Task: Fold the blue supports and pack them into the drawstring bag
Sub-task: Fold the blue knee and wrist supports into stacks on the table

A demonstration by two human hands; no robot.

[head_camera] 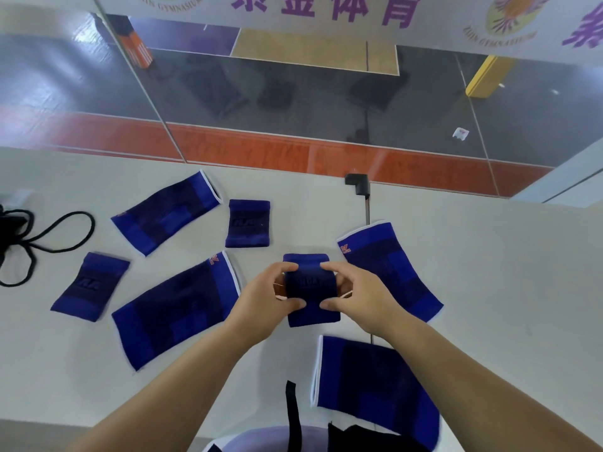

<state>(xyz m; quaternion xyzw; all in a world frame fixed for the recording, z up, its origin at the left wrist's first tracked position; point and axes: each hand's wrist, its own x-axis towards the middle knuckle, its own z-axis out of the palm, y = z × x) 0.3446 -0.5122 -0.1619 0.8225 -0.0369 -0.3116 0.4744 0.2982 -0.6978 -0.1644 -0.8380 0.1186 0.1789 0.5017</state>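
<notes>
Head view, looking down at a white tabletop [489, 288] strewn with blue supports. Both hands meet at the centre: the left hand [264, 301] and right hand [362, 296] each pinch a side of one small blue wrist support [310, 285], bending it over on itself. Folding appears to be under way, none packed yet. Next, this fold likely needs pressing flat, then carrying to the black drawstring bag [13, 223] at the far left edge.
</notes>
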